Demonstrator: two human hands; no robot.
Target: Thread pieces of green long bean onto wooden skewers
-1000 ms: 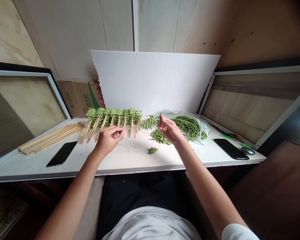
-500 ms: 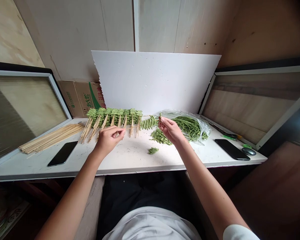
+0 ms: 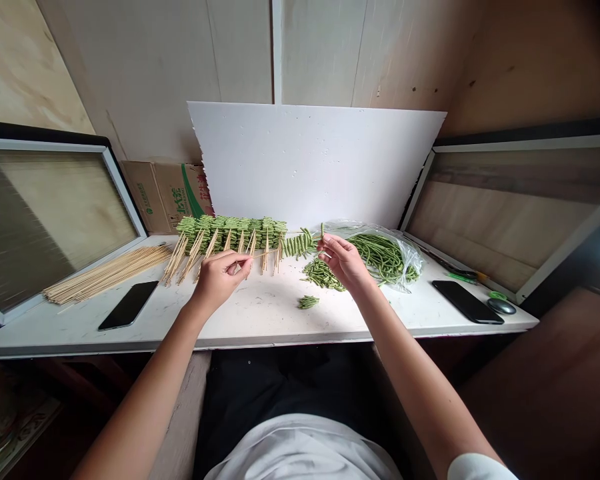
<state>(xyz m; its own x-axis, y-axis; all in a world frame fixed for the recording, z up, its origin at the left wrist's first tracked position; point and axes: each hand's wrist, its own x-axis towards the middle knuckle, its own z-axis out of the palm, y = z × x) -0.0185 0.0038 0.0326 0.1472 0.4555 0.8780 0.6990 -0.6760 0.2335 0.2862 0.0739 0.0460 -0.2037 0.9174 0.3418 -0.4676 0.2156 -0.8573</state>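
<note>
The left hand (image 3: 217, 280) pinches a wooden skewer (image 3: 265, 253) between narrowly closed fingers, its far end threaded with folded green beans (image 3: 297, 245) at center frame. The right hand (image 3: 344, 261) grips a bean (image 3: 323, 231) upright in its fingertips, near a plastic bag (image 3: 386, 259) of beans on the white table (image 3: 260, 320). Finished skewers (image 3: 230, 233) lie left of center.
</note>
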